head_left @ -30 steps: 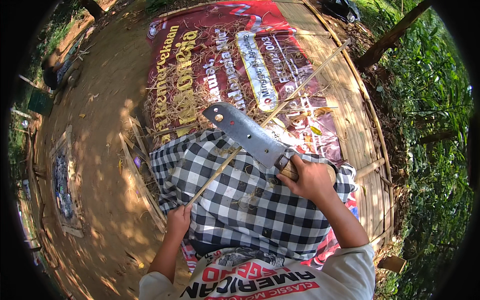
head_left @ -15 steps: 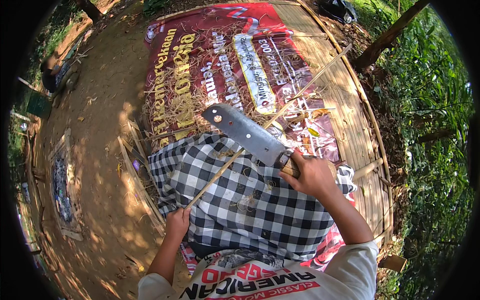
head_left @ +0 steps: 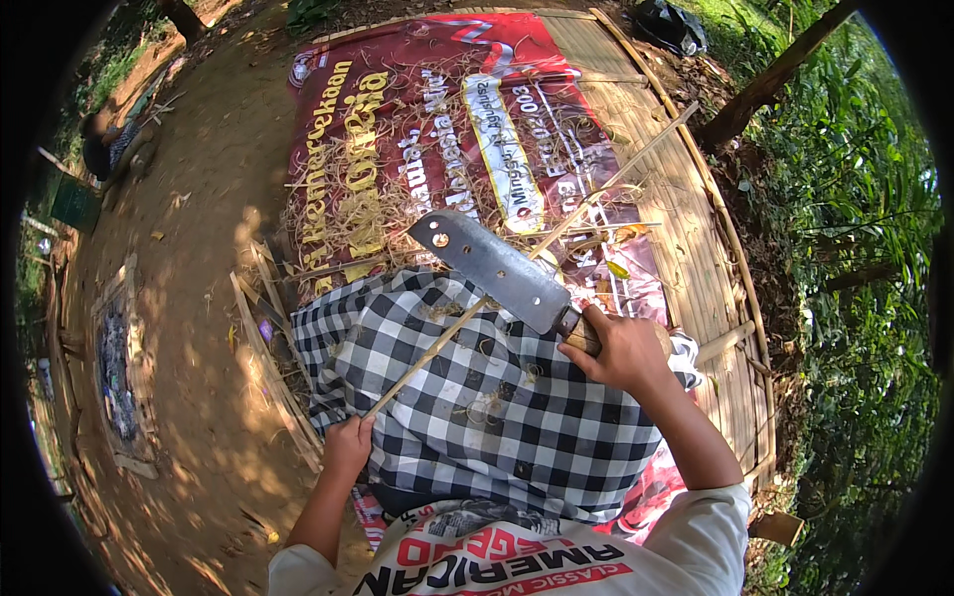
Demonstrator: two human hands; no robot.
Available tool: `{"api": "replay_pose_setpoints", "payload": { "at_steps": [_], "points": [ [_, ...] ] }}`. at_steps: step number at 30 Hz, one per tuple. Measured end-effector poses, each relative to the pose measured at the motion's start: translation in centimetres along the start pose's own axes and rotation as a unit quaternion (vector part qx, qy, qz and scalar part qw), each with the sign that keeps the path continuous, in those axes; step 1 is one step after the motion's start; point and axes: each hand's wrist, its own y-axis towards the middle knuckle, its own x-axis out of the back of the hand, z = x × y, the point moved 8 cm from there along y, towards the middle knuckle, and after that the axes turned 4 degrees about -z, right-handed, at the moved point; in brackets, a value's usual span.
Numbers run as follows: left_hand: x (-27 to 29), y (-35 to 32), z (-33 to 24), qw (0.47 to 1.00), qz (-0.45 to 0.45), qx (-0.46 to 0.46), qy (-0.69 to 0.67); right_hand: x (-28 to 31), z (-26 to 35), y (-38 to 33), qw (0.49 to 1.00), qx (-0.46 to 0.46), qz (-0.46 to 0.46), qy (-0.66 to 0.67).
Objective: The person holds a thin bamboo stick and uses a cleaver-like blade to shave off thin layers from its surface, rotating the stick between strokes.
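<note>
One pale strip (head_left: 427, 355) was gripped by the left hand (head_left: 348, 443) at seven o'clock; the right hand (head_left: 626, 353), at four, clasped a knife (head_left: 513, 285).

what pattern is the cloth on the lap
The cloth is checked in black, white and grey, seen in the head view.

Two hands, left hand (head_left: 348, 444) and right hand (head_left: 628, 350), flanking one checked cloth (head_left: 477, 417). One knife (head_left: 502, 281) and one held stick (head_left: 427, 357) crossing over cloth. One banner (head_left: 537, 40) spreading beyond cloth. One black bag (head_left: 671, 27) lying farther beyond cloth.
</note>
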Motion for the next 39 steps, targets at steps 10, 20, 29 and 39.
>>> {"api": "replay_pose_setpoints", "payload": {
  "at_steps": [10,20,29,39],
  "points": [
    [0.5,1.2,-1.2,0.999,0.029,0.001,0.019,2.2,-8.1,0.4,0.989,-0.113,-0.082,-0.043],
    [-0.2,0.4,0.4,0.999,0.024,0.023,-0.016,3.7,-8.6,1.5,0.991,-0.12,-0.047,-0.025],
    [-0.4,0.5,0.6,1.0,0.013,-0.002,-0.008,2.7,-6.4,0.4,0.995,-0.09,-0.049,-0.008],
    [-0.2,1.5,-0.6,0.999,0.025,-0.025,0.006,7.6,-16.1,0.7,0.969,-0.208,-0.111,-0.071]
  ]
}}
